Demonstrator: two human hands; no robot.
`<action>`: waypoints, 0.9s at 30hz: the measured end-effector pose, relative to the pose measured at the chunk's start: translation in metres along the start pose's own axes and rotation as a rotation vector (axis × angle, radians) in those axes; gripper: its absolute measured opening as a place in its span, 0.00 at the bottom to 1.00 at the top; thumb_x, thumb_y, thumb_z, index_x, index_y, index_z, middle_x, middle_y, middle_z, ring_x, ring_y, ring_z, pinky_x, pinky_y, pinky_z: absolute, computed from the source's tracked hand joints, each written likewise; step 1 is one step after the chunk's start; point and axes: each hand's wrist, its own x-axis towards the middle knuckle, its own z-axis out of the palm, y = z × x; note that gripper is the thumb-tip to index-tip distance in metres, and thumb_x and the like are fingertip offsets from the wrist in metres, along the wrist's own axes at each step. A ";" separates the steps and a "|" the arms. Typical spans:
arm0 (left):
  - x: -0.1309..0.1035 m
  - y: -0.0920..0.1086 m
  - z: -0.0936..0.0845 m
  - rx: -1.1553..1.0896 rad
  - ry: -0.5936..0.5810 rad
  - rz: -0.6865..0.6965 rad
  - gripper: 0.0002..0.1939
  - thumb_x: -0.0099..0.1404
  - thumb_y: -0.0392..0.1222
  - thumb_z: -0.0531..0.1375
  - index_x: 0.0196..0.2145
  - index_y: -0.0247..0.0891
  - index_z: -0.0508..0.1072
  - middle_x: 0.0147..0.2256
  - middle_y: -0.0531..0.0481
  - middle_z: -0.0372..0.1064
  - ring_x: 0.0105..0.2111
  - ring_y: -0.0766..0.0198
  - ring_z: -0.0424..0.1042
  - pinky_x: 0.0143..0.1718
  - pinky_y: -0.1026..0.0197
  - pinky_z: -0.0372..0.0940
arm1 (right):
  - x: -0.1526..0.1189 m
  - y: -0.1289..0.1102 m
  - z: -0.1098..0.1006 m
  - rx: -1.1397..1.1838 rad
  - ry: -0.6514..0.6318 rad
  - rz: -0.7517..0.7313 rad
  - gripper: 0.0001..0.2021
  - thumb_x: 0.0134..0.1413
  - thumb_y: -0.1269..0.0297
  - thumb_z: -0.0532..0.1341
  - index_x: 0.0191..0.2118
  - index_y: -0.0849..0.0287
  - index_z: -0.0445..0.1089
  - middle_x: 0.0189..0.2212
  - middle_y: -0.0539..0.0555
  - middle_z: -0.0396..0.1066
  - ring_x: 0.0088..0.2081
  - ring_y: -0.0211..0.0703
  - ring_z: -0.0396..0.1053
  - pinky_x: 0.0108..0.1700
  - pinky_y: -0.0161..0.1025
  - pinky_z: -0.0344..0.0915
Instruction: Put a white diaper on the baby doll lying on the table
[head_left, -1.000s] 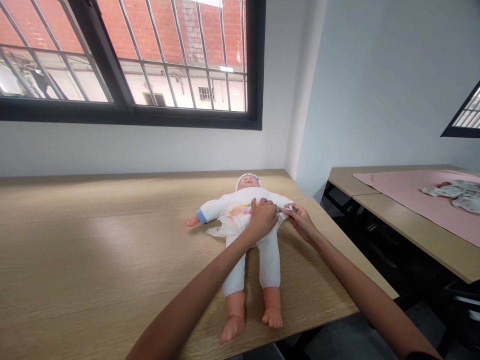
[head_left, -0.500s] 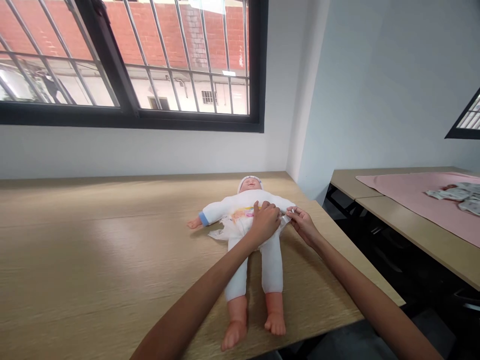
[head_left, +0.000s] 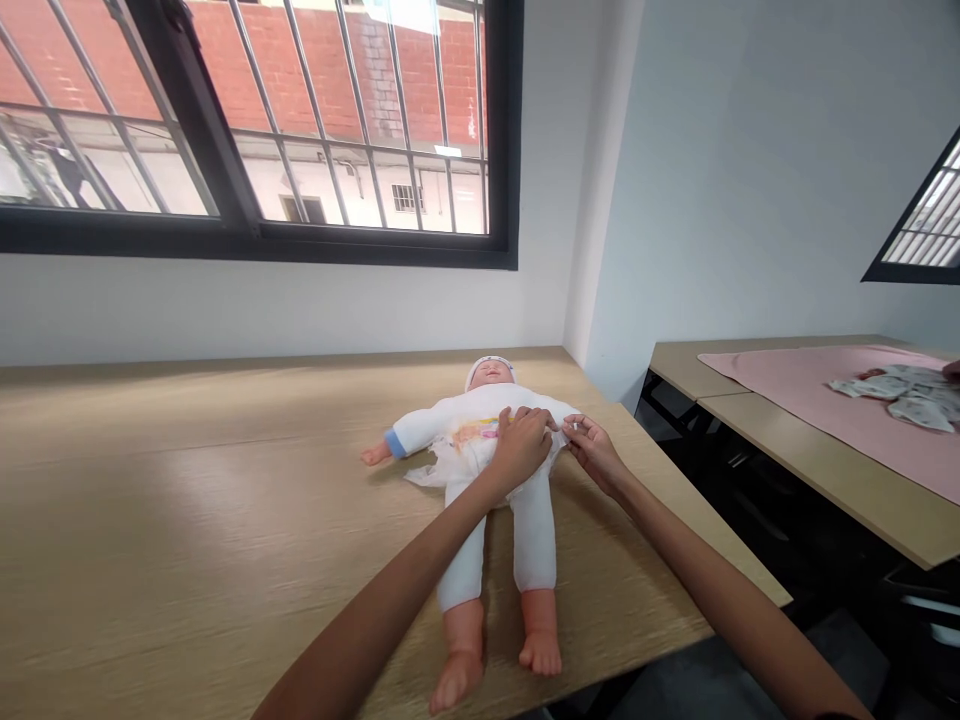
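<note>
A baby doll [head_left: 461,545] in a white suit with a blue cuff lies on its back, head away from me and feet towards me. Around its waist is a thin white diaper [head_left: 442,468], its side flap spread out at the left hip; a colourful print shows at the belly. My left hand [head_left: 523,445] lies across the front of the diaper, fingers bent and gripping its edge near the right-hand hip. Beside it, my right hand [head_left: 596,450] pinches the diaper's side tab between thumb and fingers. The hands partly hide the tab.
The doll rests on a wooden table [head_left: 225,560], near its right edge. Across a gap stands a second table [head_left: 757,405] with a pink mat [head_left: 810,400] and patterned cloth pieces [head_left: 926,400] on it. Another person's hand [head_left: 951,370] shows at the far right. A barred window is ahead.
The view has turned slightly right, so everything sits a little further left. Both hands stay at the diaper's right-hand side. A person's hand has appeared at the far right edge.
</note>
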 end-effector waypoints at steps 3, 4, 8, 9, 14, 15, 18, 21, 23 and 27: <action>0.001 0.003 -0.002 -0.141 0.057 0.003 0.05 0.64 0.36 0.53 0.35 0.40 0.69 0.38 0.52 0.73 0.45 0.60 0.67 0.55 0.49 0.50 | 0.001 0.000 -0.003 -0.036 -0.003 0.007 0.21 0.38 0.56 0.72 0.40 0.56 0.69 0.30 0.49 0.73 0.31 0.35 0.67 0.36 0.34 0.64; 0.001 0.004 -0.004 -0.165 0.055 0.008 0.05 0.65 0.39 0.54 0.33 0.40 0.69 0.37 0.52 0.74 0.44 0.60 0.68 0.54 0.50 0.50 | 0.001 0.000 -0.004 -0.049 -0.008 0.012 0.22 0.39 0.56 0.71 0.42 0.56 0.69 0.31 0.50 0.73 0.32 0.36 0.68 0.37 0.35 0.64; 0.001 0.007 -0.010 -0.212 0.047 -0.010 0.04 0.63 0.41 0.58 0.32 0.39 0.71 0.36 0.52 0.74 0.42 0.59 0.69 0.50 0.53 0.54 | 0.000 -0.001 -0.003 -0.068 -0.050 0.010 0.25 0.40 0.55 0.71 0.46 0.55 0.68 0.34 0.51 0.75 0.35 0.38 0.70 0.40 0.36 0.65; 0.001 0.007 -0.011 -0.226 0.050 -0.022 0.04 0.62 0.40 0.59 0.32 0.39 0.71 0.36 0.51 0.75 0.41 0.59 0.69 0.48 0.54 0.55 | 0.000 -0.001 -0.003 -0.066 -0.058 0.006 0.25 0.41 0.54 0.70 0.47 0.55 0.68 0.34 0.51 0.75 0.34 0.38 0.70 0.40 0.36 0.65; 0.005 0.003 -0.014 -0.289 0.028 -0.064 0.04 0.59 0.41 0.62 0.29 0.39 0.74 0.33 0.52 0.75 0.37 0.60 0.70 0.40 0.59 0.59 | -0.001 -0.002 -0.001 -0.090 -0.085 -0.002 0.25 0.42 0.54 0.70 0.47 0.55 0.67 0.35 0.51 0.75 0.35 0.38 0.70 0.41 0.36 0.65; 0.005 0.002 -0.013 -0.299 0.017 -0.069 0.04 0.59 0.41 0.62 0.29 0.39 0.75 0.33 0.51 0.75 0.36 0.60 0.70 0.39 0.60 0.59 | -0.001 -0.003 -0.001 -0.098 -0.089 -0.008 0.25 0.42 0.54 0.70 0.47 0.56 0.67 0.35 0.52 0.75 0.35 0.38 0.70 0.41 0.36 0.64; 0.008 0.000 -0.014 -0.317 -0.010 -0.077 0.06 0.59 0.42 0.61 0.29 0.38 0.76 0.31 0.51 0.75 0.35 0.61 0.71 0.38 0.61 0.60 | -0.001 -0.004 -0.002 -0.120 -0.085 -0.020 0.26 0.42 0.53 0.70 0.47 0.56 0.67 0.34 0.52 0.75 0.34 0.38 0.70 0.40 0.36 0.64; 0.008 0.000 -0.014 -0.302 -0.008 -0.080 0.07 0.58 0.42 0.60 0.30 0.38 0.77 0.30 0.50 0.75 0.34 0.61 0.71 0.37 0.61 0.60 | -0.001 -0.004 -0.001 -0.132 -0.074 -0.021 0.26 0.41 0.52 0.70 0.46 0.56 0.67 0.33 0.51 0.75 0.33 0.39 0.70 0.39 0.36 0.64; 0.008 -0.001 -0.014 -0.291 -0.004 -0.075 0.07 0.58 0.41 0.60 0.30 0.37 0.77 0.31 0.50 0.75 0.34 0.61 0.71 0.37 0.61 0.60 | -0.002 -0.004 0.000 -0.131 -0.070 -0.023 0.26 0.41 0.52 0.70 0.46 0.56 0.67 0.33 0.51 0.75 0.34 0.39 0.70 0.39 0.37 0.64; 0.008 -0.001 -0.013 -0.281 -0.010 -0.063 0.08 0.59 0.40 0.58 0.29 0.38 0.77 0.31 0.50 0.76 0.34 0.61 0.71 0.38 0.61 0.61 | -0.004 -0.005 0.001 -0.127 -0.067 -0.026 0.25 0.40 0.52 0.70 0.44 0.56 0.68 0.32 0.51 0.74 0.33 0.39 0.69 0.40 0.37 0.64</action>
